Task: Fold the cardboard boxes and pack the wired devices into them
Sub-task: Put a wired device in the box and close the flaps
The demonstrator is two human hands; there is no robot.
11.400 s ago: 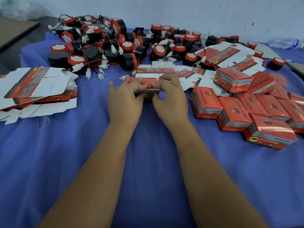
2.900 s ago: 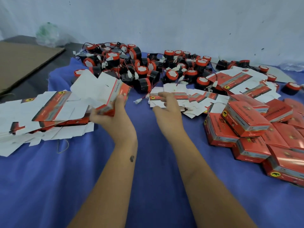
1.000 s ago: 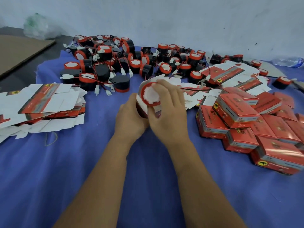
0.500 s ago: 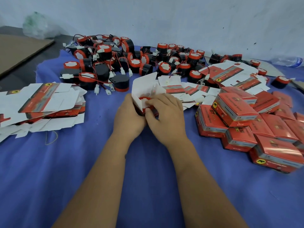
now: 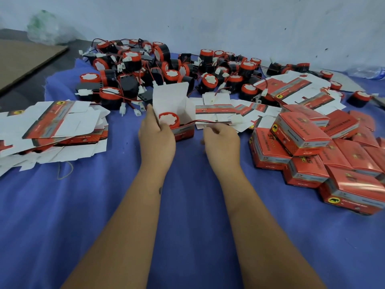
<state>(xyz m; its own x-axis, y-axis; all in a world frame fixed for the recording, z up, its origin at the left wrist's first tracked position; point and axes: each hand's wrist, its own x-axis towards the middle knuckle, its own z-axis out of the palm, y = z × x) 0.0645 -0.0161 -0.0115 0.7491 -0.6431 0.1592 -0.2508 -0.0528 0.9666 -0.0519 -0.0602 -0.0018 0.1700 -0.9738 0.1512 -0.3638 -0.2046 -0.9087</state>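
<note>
Left hand (image 5: 156, 136) gripping open box (image 5: 181, 130), device (image 5: 169, 121) seated inside. Right hand (image 5: 221, 140) pinching its red wire (image 5: 205, 121), beside box.

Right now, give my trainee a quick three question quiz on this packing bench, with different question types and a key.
1. True or false: the red-capped device already sits inside the open box.
2. Which hand steadies that box? A) left hand B) right hand C) neither
3. Fill in: the device's red wire trails out of the box toward the ______ hand.

Key
1. True.
2. A; it grips the box's left side.
3. Right; its fingers pinch the wire, whose white connector lies just beyond the hand, outside the box.
</note>
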